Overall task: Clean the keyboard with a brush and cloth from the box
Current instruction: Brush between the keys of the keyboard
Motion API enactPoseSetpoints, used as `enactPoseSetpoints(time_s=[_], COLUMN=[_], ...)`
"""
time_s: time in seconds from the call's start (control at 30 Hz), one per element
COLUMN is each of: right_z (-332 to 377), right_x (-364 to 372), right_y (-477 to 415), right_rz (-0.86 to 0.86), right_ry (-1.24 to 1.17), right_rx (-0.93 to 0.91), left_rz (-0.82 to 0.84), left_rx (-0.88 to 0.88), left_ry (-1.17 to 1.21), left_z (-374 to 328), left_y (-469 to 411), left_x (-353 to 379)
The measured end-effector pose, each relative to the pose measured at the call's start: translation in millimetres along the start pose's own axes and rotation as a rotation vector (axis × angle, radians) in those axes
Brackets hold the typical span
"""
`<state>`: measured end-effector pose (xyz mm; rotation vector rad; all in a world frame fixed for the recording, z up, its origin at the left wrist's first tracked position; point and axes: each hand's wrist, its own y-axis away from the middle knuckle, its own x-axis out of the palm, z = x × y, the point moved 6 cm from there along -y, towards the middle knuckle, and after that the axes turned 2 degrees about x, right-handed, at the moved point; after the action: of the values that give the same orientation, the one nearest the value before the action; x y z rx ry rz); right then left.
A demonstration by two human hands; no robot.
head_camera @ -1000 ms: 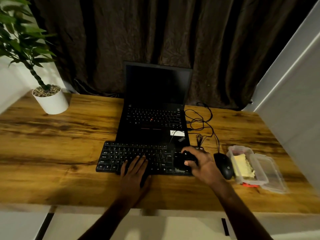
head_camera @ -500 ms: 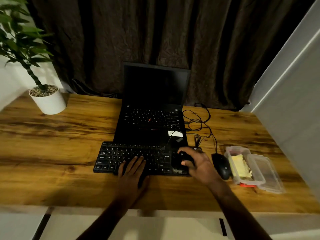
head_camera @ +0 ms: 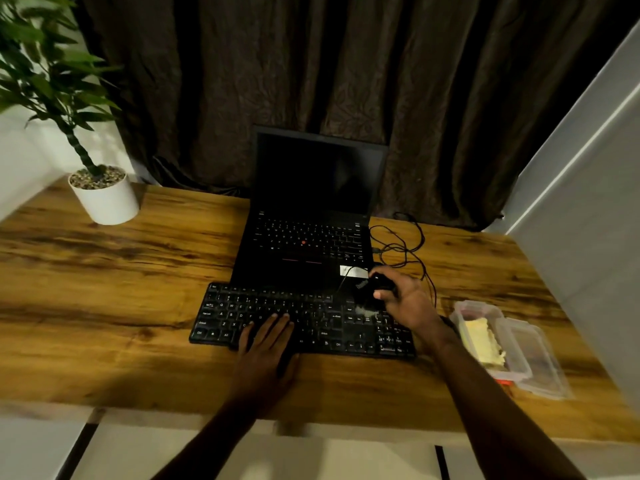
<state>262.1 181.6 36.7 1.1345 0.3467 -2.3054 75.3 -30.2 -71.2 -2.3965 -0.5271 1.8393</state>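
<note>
A black keyboard (head_camera: 242, 306) lies on the wooden desk in front of an open laptop. My left hand (head_camera: 265, 344) rests flat on its near middle keys, fingers straight. My right hand (head_camera: 403, 301) grips a black brush (head_camera: 375, 289) over the keyboard's far right corner; a pale patch that may be its bristles touches the keys there. To the right stands an open clear plastic box (head_camera: 464, 308) with a yellow cloth (head_camera: 481, 341) inside. The mouse seen earlier is hidden behind my right forearm.
The dark laptop (head_camera: 311, 209) sits behind the keyboard, with tangled black cables (head_camera: 405, 244) to its right. The box lid (head_camera: 533, 358) lies beside the box, a small red piece (head_camera: 504, 382) at its near edge. A potted plant (head_camera: 104, 195) stands far left. A wall panel borders the right.
My right hand has carried the brush from the keyboard's near right area toward its far right corner. My left hand stays flat on the keys. The view has shifted slightly.
</note>
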Motion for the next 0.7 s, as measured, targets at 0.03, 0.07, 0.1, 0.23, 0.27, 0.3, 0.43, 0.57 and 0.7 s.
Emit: enactPoseSetpoints(time_s=[0.03, 0.07, 0.1, 0.23, 0.27, 0.3, 0.43, 0.57, 0.7], right_z=[-7, -15, -22, -56, -58, -54, -32, -27, -47], right_x=[-7, -14, -22, -42, -42, -42, -27, -20, -38], right_y=[-1, -1, 1, -2, -2, 0, -5, -11, -7], right_rz=[-0.018, -0.026, -0.03, -0.041, -0.034, -0.035, -0.042, -0.033, -0.047], right_ry=[-0.013, -0.005, 0.016, 0.126, 0.145, 0.164, 0.079, 0.015, 0.075], right_rx=[0.011, 0.046, 0.057, 0.158, 0.173, 0.173, 0.079, 0.05, 0.083], left_rz=[0.004, 0.008, 0.014, 0.015, 0.012, 0.013, 0.015, 0.03, 0.023], left_rx=[0.0, 0.0, -0.001, -0.004, -0.005, -0.005, -0.014, -0.015, -0.009], left_ry=[-0.005, -0.011, -0.012, -0.009, -0.01, -0.012, 0.0, -0.001, 0.008], left_z=[0, 1, 1, 2, 2, 2, 1, 1, 0], left_y=[0, 0, -1, -1, -1, -1, -1, -1, -1], left_x=[1, 1, 3, 3, 2, 2, 2, 0, -2])
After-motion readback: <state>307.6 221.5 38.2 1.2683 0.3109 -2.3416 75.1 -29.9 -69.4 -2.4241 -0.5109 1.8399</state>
